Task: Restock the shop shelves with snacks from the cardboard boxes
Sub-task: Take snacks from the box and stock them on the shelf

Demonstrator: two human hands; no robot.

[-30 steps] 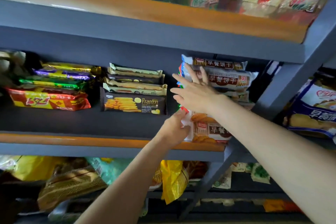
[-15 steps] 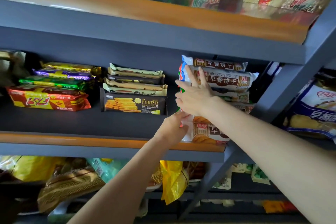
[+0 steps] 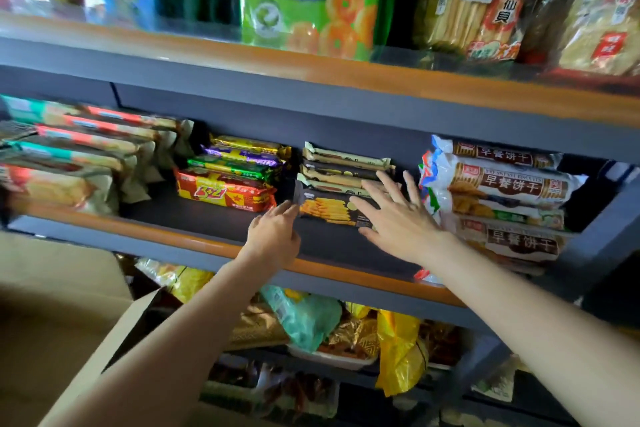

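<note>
Brown cardboard box [image 3: 62, 305] flap sits nearest, lower left. Both hands have left the stack of white breakfast-biscuit packs [image 3: 502, 198] at shelf right, which now stands alone, touched by neither. Left hand [image 3: 273, 236], fingers loosely extended and holding nothing, reaches toward the black lemon-cookie pack [image 3: 325, 210]. Right hand [image 3: 398, 218], fingers spread flat and empty, lies over that pack's right end. Behind it, more packs are stacked on the grey orange-edged middle shelf [image 3: 207, 246]. Biscuits look placed; cookie stack probably gets straightened next.
</note>
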